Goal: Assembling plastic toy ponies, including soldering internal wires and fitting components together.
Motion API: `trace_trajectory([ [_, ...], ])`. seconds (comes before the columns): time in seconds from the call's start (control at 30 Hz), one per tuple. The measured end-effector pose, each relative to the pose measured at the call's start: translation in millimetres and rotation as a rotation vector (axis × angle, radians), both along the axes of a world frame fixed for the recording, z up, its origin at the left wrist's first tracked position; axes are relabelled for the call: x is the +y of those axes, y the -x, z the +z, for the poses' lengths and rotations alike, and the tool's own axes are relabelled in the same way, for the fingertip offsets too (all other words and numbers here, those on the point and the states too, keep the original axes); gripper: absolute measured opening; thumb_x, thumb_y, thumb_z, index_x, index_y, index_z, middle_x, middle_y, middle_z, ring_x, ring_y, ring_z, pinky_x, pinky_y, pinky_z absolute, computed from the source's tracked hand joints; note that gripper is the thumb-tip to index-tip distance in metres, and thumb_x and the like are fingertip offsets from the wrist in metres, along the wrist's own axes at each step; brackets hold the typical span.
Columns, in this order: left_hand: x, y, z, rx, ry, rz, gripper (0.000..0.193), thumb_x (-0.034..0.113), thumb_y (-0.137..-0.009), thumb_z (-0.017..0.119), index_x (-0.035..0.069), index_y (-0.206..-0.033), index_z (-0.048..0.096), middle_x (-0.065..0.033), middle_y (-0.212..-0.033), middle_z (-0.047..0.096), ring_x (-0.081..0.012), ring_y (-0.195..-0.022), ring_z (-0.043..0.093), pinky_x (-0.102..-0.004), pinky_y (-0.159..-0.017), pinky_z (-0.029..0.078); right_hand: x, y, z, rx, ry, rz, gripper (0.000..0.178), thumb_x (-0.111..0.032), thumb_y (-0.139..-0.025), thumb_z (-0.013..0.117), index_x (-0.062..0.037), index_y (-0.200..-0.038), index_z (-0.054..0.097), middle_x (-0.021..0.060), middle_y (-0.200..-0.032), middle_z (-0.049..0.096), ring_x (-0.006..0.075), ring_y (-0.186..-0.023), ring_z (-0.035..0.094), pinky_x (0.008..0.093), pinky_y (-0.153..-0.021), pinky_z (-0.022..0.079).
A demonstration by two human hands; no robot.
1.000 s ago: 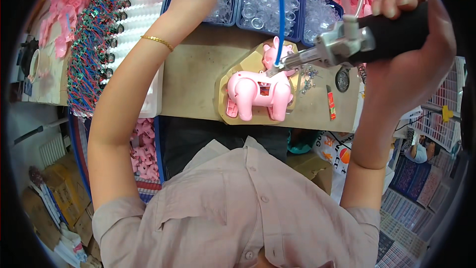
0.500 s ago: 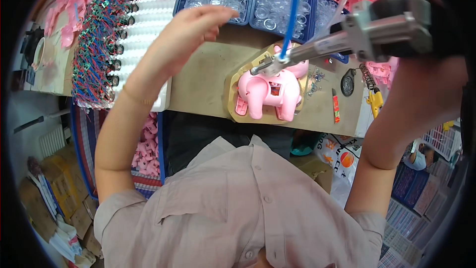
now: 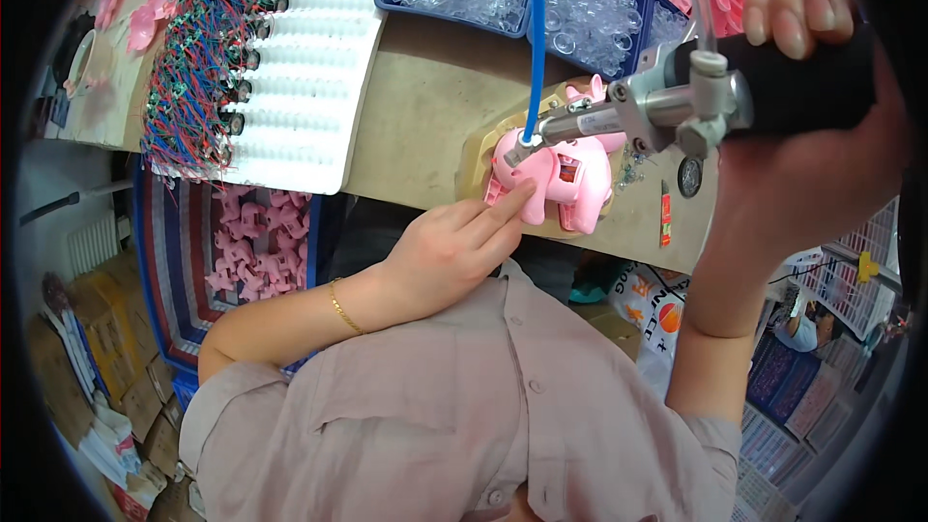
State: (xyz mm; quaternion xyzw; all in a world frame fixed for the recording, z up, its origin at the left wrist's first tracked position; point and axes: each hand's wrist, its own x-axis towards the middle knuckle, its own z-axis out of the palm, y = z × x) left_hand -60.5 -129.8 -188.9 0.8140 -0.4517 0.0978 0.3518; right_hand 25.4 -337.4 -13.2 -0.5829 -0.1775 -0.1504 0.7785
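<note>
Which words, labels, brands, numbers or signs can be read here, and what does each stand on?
White bag: large dark lettering beside an orange disc, partly creased; wording not copied out here.
Hand tool in the right hand: a marking on its metal barrel, too small to read.
Slim red-handled tool: any print is too small to read.

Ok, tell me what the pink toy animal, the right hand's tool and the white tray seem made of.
Pink toy animal: probably hard plastic, smooth with soft shine along its curves.
Tool: seemingly bare metal by its silvery glints; its black grip looks matte, perhaps foam or rubber.
White tray: likely moulded plastic or foam, given its regular ridges; its finish is hard to judge.
</note>
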Motion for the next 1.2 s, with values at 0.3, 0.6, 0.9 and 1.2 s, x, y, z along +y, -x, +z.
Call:
trace_trajectory([
  [0.3, 1.6, 11.4, 3.9, -0.001, 0.065, -0.038, 0.016, 0.007, -0.073, 0.060, 0.002, -0.087, 0.059, -0.0113, -0.127, 0.057, -0.0157, -0.075, 0.061, -0.0266, -0.065, 0.050, 38.7, 18.9, 9.9, 0.035, 0.190, -0.204, 0.026, -0.023, -0.090, 0.044, -0.0010, -0.102, 0.050, 0.0072, -0.083, 0.048, 0.0169, -0.071, 0.045, 0.0324, -0.069, 0.038],
  [0.6, -1.7, 20.0, 3.9, -0.010, 0.017, -0.014, 0.015, 0.005, -0.070, 0.060, 0.003, -0.084, 0.056, -0.0134, -0.127, 0.056, -0.0144, -0.068, 0.057, -0.0264, -0.060, 0.049, 37.9, 46.8, 20.7, 0.033, 0.157, -0.123, 0.028, -0.025, -0.090, 0.044, -0.0011, -0.104, 0.050, 0.0063, -0.082, 0.048, 0.0166, -0.069, 0.045, 0.0321, -0.067, 0.038],
  [0.9, -0.3, 20.1, 5.3, -0.015, 0.016, -0.032, 0.013, 0.005, -0.067, 0.060, 0.004, -0.078, 0.053, -0.0165, -0.130, 0.053, -0.0141, -0.068, 0.055, -0.0266, -0.058, 0.048, 45.6, 44.4, 6.0, -0.037, 0.108, -0.098, 0.035, -0.029, -0.090, 0.046, -0.0004, -0.110, 0.050, 0.0051, -0.079, 0.048, 0.0154, -0.065, 0.045, 0.0308, -0.063, 0.038],
  [1.2, 6.6, 2.8, 27.9, 0.131, 0.202, -0.051, 0.012, 0.008, -0.073, 0.062, 0.006, -0.083, 0.055, -0.0104, -0.099, 0.063, -0.0238, -0.073, 0.062, -0.0366, -0.062, 0.050, 20.9, -6.7, 74.0, -0.221, 0.252, -0.374, 0.046, -0.055, -0.086, 0.057, -0.0120, -0.075, 0.045, -0.0016, -0.063, 0.040, 0.0104, -0.055, 0.044, 0.0274, -0.053, 0.038],
])
